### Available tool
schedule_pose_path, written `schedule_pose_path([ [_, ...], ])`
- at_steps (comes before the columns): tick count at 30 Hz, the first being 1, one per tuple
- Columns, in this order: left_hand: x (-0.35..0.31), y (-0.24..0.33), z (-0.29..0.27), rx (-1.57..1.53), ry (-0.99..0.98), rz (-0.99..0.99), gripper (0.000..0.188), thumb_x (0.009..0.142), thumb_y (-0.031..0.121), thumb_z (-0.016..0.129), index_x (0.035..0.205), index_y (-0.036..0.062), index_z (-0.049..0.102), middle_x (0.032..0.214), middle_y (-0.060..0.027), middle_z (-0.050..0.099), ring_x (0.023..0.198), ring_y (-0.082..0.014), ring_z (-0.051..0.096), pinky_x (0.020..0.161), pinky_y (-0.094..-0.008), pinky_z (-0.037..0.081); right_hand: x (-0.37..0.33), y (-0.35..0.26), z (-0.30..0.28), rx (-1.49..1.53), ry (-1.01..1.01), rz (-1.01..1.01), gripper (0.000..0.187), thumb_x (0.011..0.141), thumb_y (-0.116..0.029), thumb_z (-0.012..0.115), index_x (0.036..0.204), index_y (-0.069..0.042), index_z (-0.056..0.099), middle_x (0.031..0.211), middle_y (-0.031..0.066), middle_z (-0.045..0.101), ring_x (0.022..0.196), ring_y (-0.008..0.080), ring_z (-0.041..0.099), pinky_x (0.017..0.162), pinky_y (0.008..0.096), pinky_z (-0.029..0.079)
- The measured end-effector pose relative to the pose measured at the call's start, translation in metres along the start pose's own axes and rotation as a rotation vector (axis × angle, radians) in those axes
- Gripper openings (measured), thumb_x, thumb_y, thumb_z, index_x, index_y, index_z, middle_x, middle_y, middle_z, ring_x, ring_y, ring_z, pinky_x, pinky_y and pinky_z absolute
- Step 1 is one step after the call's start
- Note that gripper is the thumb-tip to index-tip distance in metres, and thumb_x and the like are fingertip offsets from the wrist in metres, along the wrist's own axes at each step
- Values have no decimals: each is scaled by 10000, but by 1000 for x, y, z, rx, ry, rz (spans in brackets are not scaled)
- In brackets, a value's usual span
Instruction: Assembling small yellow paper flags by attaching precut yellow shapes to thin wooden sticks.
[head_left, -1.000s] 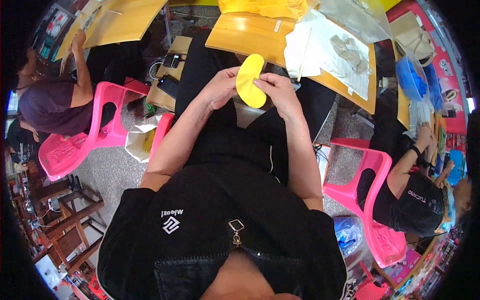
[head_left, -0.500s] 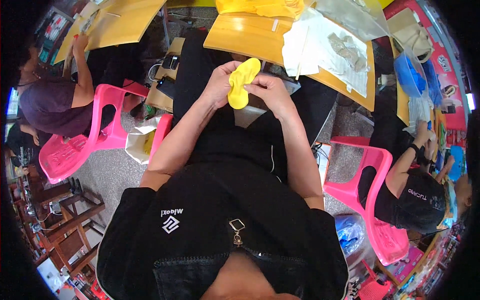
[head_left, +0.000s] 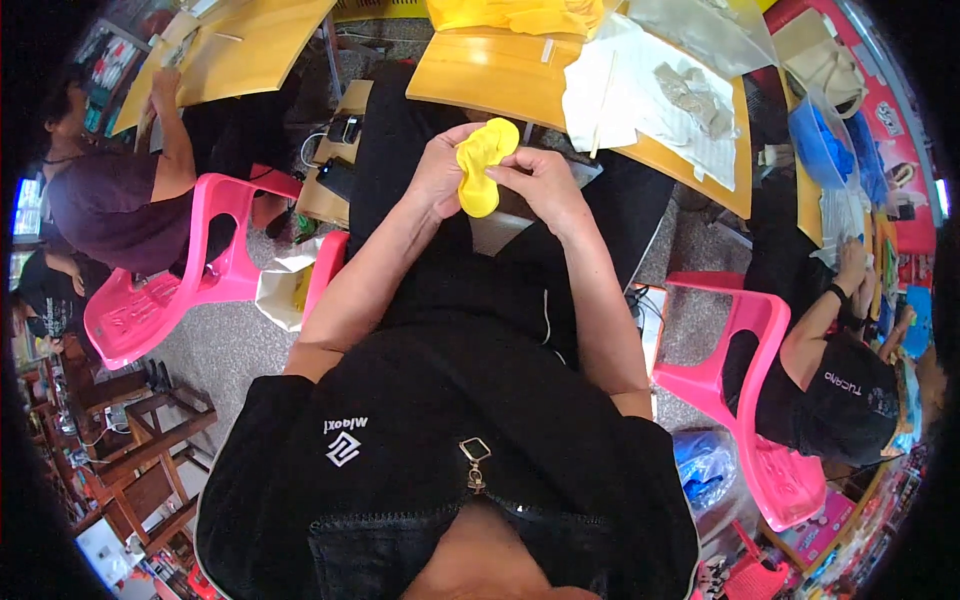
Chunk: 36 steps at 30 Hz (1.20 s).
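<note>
Above my lap, both hands hold a bright yellow soft piece [head_left: 480, 197], rounded at both ends and narrower and creased in the middle, like a small shoe sole. My left hand [head_left: 440, 172] grips its left edge, with the fingers partly hidden behind it. On the other side, my right hand [head_left: 543, 185] pinches the right edge between thumb and forefinger. The piece stands upright just short of the table's near edge. Beyond it, a heap of yellow fabric [head_left: 515, 15] lies on the wooden table [head_left: 480, 75].
White paper [head_left: 640, 140] with a greyish crumpled piece [head_left: 693, 100] and a thin stick [head_left: 605, 105] covers the table's right part. Pink chairs [head_left: 205, 235] [head_left: 765, 400] flank me, with people seated at both sides. A white bag [head_left: 280, 297] stands at left.
The yellow piece has bent a little more and looks more creased in the middle. Both hands stay nearly in place. The view has shifted slightly.
</note>
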<state>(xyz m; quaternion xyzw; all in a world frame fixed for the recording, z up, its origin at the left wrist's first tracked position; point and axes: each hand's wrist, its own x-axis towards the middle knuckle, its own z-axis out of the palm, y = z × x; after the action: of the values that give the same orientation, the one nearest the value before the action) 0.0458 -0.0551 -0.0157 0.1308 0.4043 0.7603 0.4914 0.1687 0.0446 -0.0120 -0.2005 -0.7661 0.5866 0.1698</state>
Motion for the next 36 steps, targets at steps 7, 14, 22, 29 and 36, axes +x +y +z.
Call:
schedule_pose_path([
  [7, -7, 12, 7, 34, 19, 49, 168, 803, 66, 659, 958, 12, 627, 871, -81, 658, 733, -144, 638, 648, -260, 525, -4, -14, -7, 90, -45, 28, 172, 816, -124, 650, 912, 19, 657, 835, 29, 652, 777, 72, 573, 727, 218, 447],
  [14, -7, 8, -2, 203, 4, 28, 102, 814, 62, 647, 906, 28, 623, 829, -48, 649, 669, -102, 608, 587, -224, 489, -3, -23, 2, 390, 198, 13, 163, 829, -116, 644, 922, 19, 650, 803, 26, 636, 740, 72, 571, 698, 206, 451],
  [22, -9, 8, 10, 308, -11, -56, 153, 832, 82, 629, 967, 11, 633, 816, -34, 642, 643, -84, 583, 571, -216, 466, 1, -11, 5, 240, 330, -85, 139, 800, -87, 665, 901, 7, 655, 775, 31, 613, 666, 74, 555, 627, 209, 455],
  [29, -10, 4, 3, 254, 122, -41, 145, 838, 71, 612, 947, -20, 641, 801, -54, 645, 655, -105, 595, 581, -224, 472, -2, -18, 15, 151, 502, -137, 108, 804, -88, 661, 871, -3, 664, 775, 25, 602, 663, 71, 528, 624, 211, 439],
  [36, -7, -2, 8, 157, 228, 105, 104, 827, 9, 583, 918, -10, 629, 821, -65, 636, 672, -112, 596, 586, -229, 477, -9, -29, 23, -114, 413, -64, 165, 772, -146, 689, 868, -13, 674, 769, 73, 644, 650, 114, 576, 626, 232, 461],
])
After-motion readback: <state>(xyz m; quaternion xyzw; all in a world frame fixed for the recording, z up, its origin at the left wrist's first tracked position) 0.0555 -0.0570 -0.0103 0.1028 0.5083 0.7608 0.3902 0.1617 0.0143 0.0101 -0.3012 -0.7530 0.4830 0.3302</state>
